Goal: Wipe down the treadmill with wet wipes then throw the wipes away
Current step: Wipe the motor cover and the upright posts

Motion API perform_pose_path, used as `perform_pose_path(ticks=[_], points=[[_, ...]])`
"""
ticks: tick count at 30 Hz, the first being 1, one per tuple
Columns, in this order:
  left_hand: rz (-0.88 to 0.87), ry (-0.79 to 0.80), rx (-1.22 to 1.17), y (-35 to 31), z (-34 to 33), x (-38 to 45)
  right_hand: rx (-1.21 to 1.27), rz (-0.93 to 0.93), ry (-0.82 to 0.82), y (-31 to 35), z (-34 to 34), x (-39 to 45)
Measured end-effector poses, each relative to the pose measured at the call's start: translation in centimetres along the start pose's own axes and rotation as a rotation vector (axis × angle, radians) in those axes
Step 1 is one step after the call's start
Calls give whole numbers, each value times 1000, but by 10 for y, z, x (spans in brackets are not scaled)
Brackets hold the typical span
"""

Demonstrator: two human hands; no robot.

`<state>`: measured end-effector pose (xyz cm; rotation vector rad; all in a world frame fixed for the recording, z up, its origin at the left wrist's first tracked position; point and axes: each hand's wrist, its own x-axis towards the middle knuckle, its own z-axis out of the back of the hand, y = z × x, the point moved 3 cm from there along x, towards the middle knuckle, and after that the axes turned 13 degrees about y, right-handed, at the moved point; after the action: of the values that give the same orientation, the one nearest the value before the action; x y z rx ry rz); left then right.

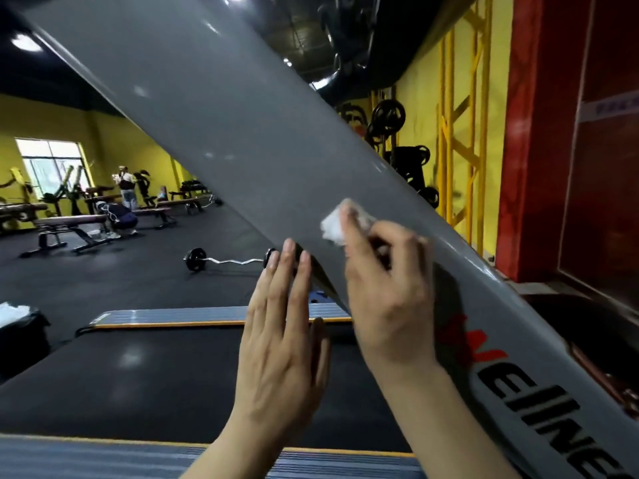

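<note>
- Treadmill (242, 133): grey upright slants across view, belt below w/ orange-edged side rails.
- Wet wipe (333, 226): white, bunched, pressed on upright.
- Right hand (387, 288): fingers curled round wipe.
- Left hand (280, 340): fingers straight, together, tips at upright's edge.
- Barbell (230, 260) on floor behind.

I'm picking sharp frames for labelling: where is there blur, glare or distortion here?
Head view: the right hand and its wet wipe are motion-blurred; ceiling lights glare in spots on the grey treadmill upright; the wide lens bends it; the left hand is sharp.
</note>
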<state>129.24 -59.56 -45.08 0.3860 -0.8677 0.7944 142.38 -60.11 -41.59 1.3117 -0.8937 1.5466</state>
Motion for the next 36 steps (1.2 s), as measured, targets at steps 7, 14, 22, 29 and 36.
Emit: perform_pose_path(ticks=[7,14,22,29,36], points=[[15,-2,-56,4,9,-5,-44,60,-18,-22,17,21],[6,24,-77,-11,6,-10,-72,13,110,-16,13,-67],[-163,174,-54,-55,-33,-33,-128,-151,222,-75,46,-187],[-254,283,-74,-103,-73,-49,-135,-238,447,-125,82,-264],[-324,385,-142,-137,-108,-66,-232,-448,470,-158,107,-330]])
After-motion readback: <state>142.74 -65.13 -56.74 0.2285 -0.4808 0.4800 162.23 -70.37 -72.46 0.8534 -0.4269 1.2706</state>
